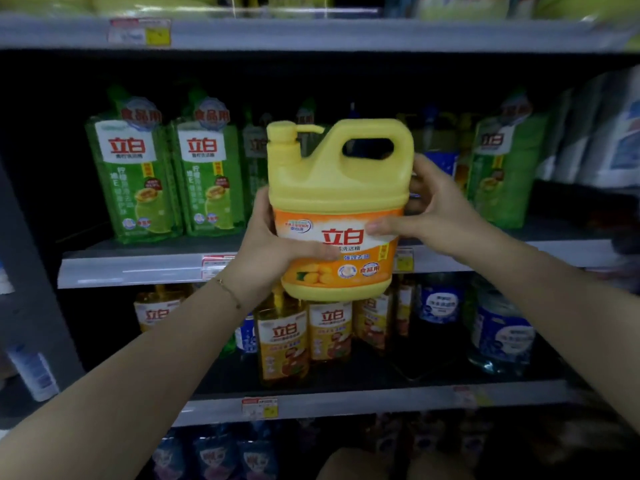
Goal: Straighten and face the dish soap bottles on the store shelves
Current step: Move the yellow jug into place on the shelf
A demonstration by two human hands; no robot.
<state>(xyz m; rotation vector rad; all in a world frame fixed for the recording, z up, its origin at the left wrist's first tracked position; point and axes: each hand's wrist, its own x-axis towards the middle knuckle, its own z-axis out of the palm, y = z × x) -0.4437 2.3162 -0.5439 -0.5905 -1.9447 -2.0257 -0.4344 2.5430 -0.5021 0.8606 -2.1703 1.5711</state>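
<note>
A big yellow dish soap jug [337, 188] with a pump top, a handle and an orange label hangs in the air in front of the middle shelf, label facing me. My left hand [266, 251] grips its left side, thumb across the label. My right hand [433, 216] grips its right side, thumb on the label, fingers behind the jug. Green dish soap bottles [138, 178] stand in a row on the middle shelf [138, 268] behind it.
Amber soap bottles [282, 341] and blue ones [498, 334] stand on the lower shelf [381, 400]. More green bottles [502, 168] and white-blue packs [620, 133] stand to the right. A shelf [311, 32] runs above. A grey upright [31, 271] is at left.
</note>
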